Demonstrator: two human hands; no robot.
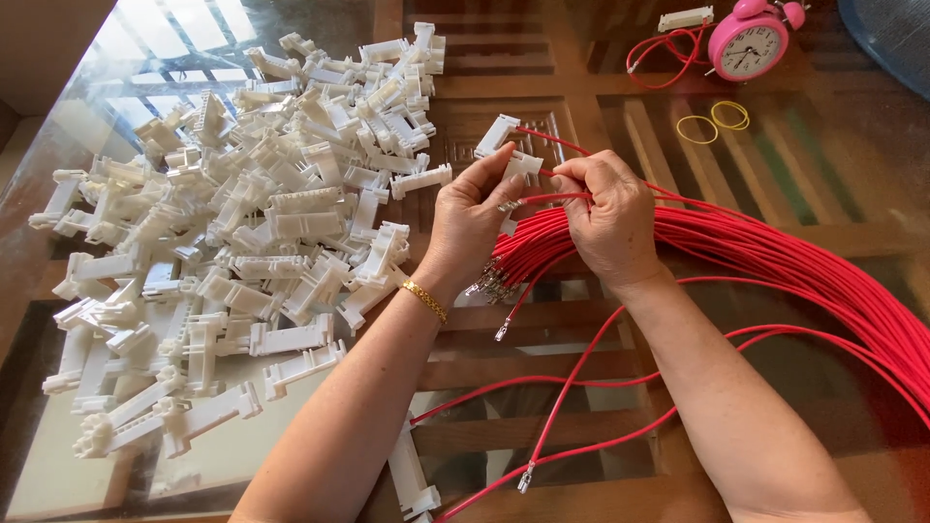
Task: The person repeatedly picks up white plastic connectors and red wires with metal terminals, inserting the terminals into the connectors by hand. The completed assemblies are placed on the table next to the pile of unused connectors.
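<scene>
Glass over a wooden table carries a heap of white plastic connectors (242, 232) at left. At centre frame, the left hand (470, 218) pinches one white connector housing (521, 169); the right hand (610, 218) grips a red wire (557, 198) from the red bundle (775, 261). Seating it well probably needs the metal terminal lined up straight with its slot.

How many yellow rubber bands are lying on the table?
3. One thin yellow rubber band lies alone on the glass table below the pink alarm clock; two more overlap just right of it. Others may be hidden under the red wires.
</scene>
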